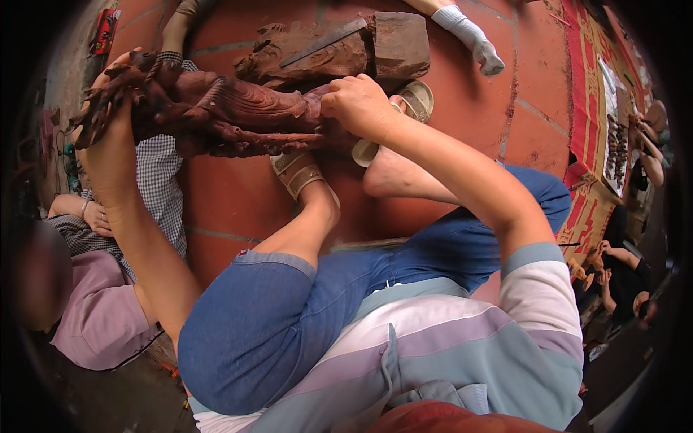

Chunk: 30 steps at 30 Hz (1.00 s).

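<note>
A dark reddish-brown wooden carving [238, 108] lies sideways in the air above my feet, with smooth folds along its middle and spiky branching parts at its left end. My left hand [108, 108] is wrapped round that branching end, its fingers partly hidden by the wood. At the narrower right end, my right hand [359, 106] is closed with bent fingers pressed on the carving. Whether any small thing is also between those fingers cannot be seen. Just beyond the carving is a rough-carved wood piece [307, 61] with a flat grey metal strip [323, 42] lying across it.
A squared wood block [401, 45] adjoins the rough piece on the red tile floor [462, 115]. Another person's socked foot [473, 45] is beyond. Someone in a mauve top [105, 310] sits close at left. A red-and-yellow mat [583, 86] and more people are at right.
</note>
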Each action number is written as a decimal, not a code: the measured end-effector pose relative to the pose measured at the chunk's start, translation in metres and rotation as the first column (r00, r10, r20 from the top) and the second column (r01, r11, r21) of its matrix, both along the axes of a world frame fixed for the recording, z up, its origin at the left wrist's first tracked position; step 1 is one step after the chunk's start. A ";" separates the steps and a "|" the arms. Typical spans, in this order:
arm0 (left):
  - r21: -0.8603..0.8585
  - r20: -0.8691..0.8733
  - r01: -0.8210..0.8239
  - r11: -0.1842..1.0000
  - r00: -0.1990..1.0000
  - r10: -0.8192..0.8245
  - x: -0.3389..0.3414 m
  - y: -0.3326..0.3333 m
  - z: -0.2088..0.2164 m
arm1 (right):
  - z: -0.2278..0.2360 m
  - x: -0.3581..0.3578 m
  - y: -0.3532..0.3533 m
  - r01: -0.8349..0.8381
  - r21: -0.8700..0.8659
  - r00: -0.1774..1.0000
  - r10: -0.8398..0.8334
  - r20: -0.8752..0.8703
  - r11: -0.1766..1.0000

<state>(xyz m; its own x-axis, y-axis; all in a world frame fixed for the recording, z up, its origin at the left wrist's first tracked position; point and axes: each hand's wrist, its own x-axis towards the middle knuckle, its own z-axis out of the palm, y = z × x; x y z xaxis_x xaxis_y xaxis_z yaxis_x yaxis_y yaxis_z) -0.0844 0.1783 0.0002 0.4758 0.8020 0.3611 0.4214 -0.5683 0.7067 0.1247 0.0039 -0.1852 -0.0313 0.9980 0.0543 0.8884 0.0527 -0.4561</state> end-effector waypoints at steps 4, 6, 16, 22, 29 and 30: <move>0.016 -0.060 0.028 0.999 0.998 -0.027 -0.004 0.003 0.009 | 0.019 0.003 0.018 -0.074 -0.137 0.989 0.091 0.120 0.988; 0.012 -0.086 0.035 0.999 0.996 -0.034 -0.005 0.000 0.003 | -0.004 0.000 0.010 -0.052 0.119 0.996 0.060 -0.064 0.992; 0.069 -0.119 0.003 0.998 0.993 0.005 -0.026 -0.010 0.012 | 0.022 0.075 -0.064 0.391 -0.297 0.597 -0.486 -0.638 0.871; 0.058 -0.141 0.005 0.998 0.990 0.003 -0.034 -0.008 0.004 | -0.004 0.047 -0.074 0.446 -0.318 0.325 -0.483 -0.813 0.836; 0.065 -0.164 -0.013 0.998 0.986 0.024 -0.044 -0.017 0.008 | -0.014 -0.007 -0.008 0.143 0.167 0.951 -0.089 -0.297 0.976; 0.064 -0.160 -0.016 0.998 0.987 0.026 -0.045 -0.017 0.006 | -0.013 -0.004 -0.006 0.090 0.131 0.973 -0.058 -0.224 0.987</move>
<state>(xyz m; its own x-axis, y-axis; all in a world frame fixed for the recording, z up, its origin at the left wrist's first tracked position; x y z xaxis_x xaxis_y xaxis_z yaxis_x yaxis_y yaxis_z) -0.1297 0.1610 0.0067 0.5152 0.7908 0.3305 0.5390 -0.5987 0.5925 0.1205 -0.0018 -0.1983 0.0705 0.9791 0.1907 0.7714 0.0677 -0.6327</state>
